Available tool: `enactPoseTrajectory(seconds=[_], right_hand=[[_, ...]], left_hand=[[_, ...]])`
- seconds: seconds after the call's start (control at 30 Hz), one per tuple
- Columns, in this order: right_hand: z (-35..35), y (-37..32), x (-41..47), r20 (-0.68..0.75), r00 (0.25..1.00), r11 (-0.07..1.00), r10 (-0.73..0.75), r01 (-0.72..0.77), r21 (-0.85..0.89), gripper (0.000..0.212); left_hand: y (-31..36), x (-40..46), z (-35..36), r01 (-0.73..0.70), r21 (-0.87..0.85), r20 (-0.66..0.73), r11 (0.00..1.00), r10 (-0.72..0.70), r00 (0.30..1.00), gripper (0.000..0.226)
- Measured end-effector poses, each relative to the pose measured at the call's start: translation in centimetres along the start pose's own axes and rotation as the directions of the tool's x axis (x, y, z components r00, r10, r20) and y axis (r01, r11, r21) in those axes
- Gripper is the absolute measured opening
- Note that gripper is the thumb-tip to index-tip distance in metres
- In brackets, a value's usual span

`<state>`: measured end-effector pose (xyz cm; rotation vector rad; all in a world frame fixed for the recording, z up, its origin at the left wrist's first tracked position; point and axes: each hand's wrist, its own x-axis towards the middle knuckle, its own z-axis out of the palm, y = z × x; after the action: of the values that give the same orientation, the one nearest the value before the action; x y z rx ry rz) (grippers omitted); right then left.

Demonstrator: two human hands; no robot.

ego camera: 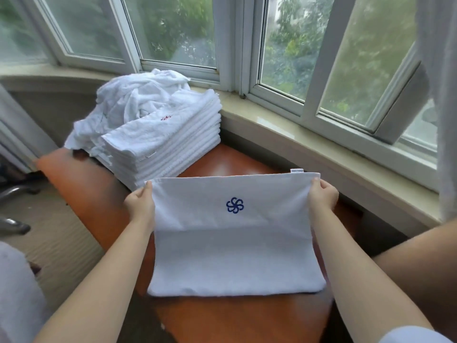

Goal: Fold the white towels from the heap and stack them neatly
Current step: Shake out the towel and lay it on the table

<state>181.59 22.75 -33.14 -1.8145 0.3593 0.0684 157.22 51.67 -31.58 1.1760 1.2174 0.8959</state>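
Observation:
A white towel with a blue flower logo (235,233) lies on the orange bench (222,320), its far half lifted. My left hand (139,204) pinches the towel's far left corner. My right hand (322,195) pinches the far right corner, near a small label. Behind on the bench stands a stack of folded white towels (168,147), the top one with a red logo. A crumpled heap of white towels (133,102) lies behind and to the left of that stack.
A stone window sill (309,142) runs along the bench's right and far side under the windows. A curtain (445,107) hangs at the right. Carpeted floor (57,238) and a chair base (14,226) lie to the left.

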Motion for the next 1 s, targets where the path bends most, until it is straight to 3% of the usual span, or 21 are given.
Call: enactPoseTrajectory(seconds=[0.13, 0.3, 0.43, 0.63, 0.77, 1.0], right_hand=[[-2.9, -3.9, -1.8, 0.046, 0.996, 0.992, -0.070, 0.065, 0.110, 0.036], [-6.8, -8.4, -5.0, -0.014, 0.986, 0.935, -0.166, 0.162, 0.316, 0.025], [-9.4, -10.9, -6.9, -0.015, 0.984, 0.874, -0.180, 0.167, 0.455, 0.023], [-11.4, -13.1, -7.2, -0.052, 0.965, 0.831, -0.256, 0.248, 0.499, 0.026], [-11.5, -12.7, -7.0, -0.082, 0.968, 0.853, -0.235, 0.246, 0.460, 0.027], [-9.5, -10.1, -5.4, -0.066, 0.994, 0.902, -0.090, 0.109, 0.418, 0.026]], left_hand=[[4.8, -3.6, -1.5, -0.229, -0.089, -0.010, 0.969, 0.229, 0.973, 0.029], [9.4, -6.9, -4.1, -0.417, -0.094, -0.071, 0.904, 0.411, 0.909, 0.026], [12.1, -8.6, -5.7, -0.492, -0.137, -0.126, 0.860, 0.478, 0.869, 0.032], [13.7, -9.8, -6.6, -0.578, -0.134, -0.144, 0.805, 0.561, 0.815, 0.032], [12.2, -9.6, -6.1, -0.509, -0.101, -0.122, 0.855, 0.497, 0.859, 0.037], [8.5, -6.8, -3.6, -0.410, -0.052, -0.079, 0.911, 0.405, 0.911, 0.030]])
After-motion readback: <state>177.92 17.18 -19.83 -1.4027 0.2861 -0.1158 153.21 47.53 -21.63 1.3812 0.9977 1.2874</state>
